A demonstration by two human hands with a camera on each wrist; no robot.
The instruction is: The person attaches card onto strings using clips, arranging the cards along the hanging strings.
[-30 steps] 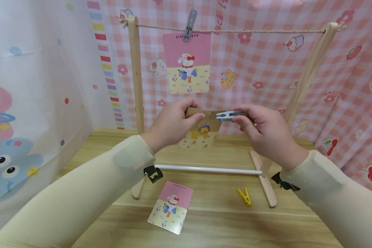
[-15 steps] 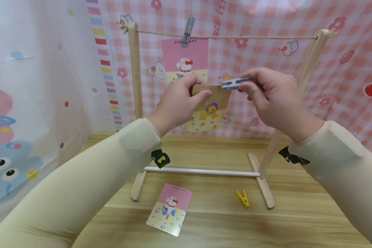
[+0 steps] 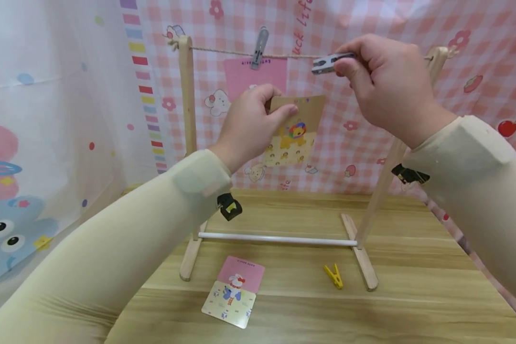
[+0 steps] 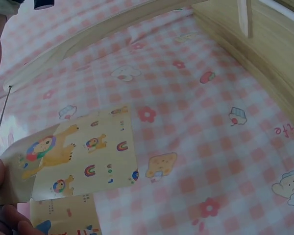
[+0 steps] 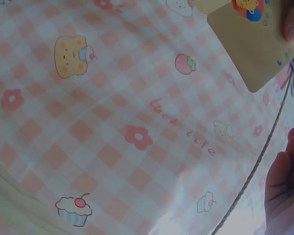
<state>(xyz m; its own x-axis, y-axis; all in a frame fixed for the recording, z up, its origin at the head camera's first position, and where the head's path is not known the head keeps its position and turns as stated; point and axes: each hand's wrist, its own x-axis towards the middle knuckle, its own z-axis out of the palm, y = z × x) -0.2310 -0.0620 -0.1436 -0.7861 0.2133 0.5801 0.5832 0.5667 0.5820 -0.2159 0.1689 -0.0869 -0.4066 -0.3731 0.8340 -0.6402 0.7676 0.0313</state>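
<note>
My left hand (image 3: 251,126) pinches the upper left corner of a brown and yellow lion card (image 3: 298,136), which hangs below the rope (image 3: 301,56). In the left wrist view the lion card (image 4: 83,154) extends right from the fingertips. My right hand (image 3: 389,86) pinches a grey clothespin (image 3: 327,63) in front of the rope, above and to the right of the card, apart from it. A pink rabbit card (image 3: 241,79) hangs from the rope under another grey clothespin (image 3: 260,48), partly hidden by my left hand.
Wooden posts (image 3: 189,100) hold the rope at both ends, with a white rod (image 3: 279,238) low between them. On the table (image 3: 301,315) lie a second rabbit card (image 3: 233,292) and a yellow clothespin (image 3: 334,276). A checked cloth (image 3: 370,167) hangs behind.
Both hands have risen with the lion card and the grey clothespin. The clothespin, earlier close to the card's top edge, has moved up and away from it to the rope's height.
</note>
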